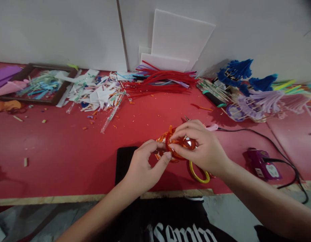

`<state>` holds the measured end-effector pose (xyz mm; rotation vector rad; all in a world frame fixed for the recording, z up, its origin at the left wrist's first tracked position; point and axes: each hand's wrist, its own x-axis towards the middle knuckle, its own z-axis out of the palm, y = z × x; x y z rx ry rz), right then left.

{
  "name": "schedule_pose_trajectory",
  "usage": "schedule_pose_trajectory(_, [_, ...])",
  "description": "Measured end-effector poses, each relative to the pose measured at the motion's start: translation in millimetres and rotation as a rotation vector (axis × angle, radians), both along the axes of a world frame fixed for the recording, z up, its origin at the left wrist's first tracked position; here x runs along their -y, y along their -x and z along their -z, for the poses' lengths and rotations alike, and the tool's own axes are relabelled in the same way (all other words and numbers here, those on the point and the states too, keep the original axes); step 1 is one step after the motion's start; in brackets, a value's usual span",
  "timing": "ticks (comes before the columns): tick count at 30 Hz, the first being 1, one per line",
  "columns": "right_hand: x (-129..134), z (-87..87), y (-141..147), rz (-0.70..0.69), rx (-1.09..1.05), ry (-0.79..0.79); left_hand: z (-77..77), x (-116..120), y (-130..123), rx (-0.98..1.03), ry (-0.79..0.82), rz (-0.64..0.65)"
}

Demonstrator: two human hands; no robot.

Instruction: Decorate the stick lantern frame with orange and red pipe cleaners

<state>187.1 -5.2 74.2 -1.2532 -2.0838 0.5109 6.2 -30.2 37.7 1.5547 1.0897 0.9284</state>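
An orange-and-red, looped fuzzy-wire piece [177, 156] lies between left hand [147, 164] and right hand [203, 144] — long axis seemingly left-to-right, partly hidden. Left thumb and forefinger, nearly closed, hold its left side; right fingertips pinch its red strand [167, 138].

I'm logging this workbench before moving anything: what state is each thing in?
Orange-and-red pipe-cleaner piece: held in the fingers of left hand and right hand.
Yellow-handled scissors: partly hidden; open or shut unclear.
Black phone-like slab: lying flat, dark, partly covered.
Purple power box: red light on, cord connected.
Picture frame: lying flat.
White boards: leaning against wall.
Red pipe cleaners: piled loosely.
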Motion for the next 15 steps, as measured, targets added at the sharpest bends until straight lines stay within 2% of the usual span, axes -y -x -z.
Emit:
schedule_pose_trajectory(4, [-1.3, -2.5, -0.1, 0.053, 0.051, 0.042, -2.6, -1.9, -2.9, -0.043, 0.002, -0.011])
schedule_pose_trajectory(10, [-1.2, -3.5, -0.2, 0.020, 0.111, 0.052, -8.4, -2.7, -6.7, -0.129, 0.031, -0.046])
schedule_pose_trajectory(15, [-9.7, -15.0, -1.7, 0.010, 0.208, 0.055, -10.3, -3.9, -7.0, -0.198, 0.011, -0.047])
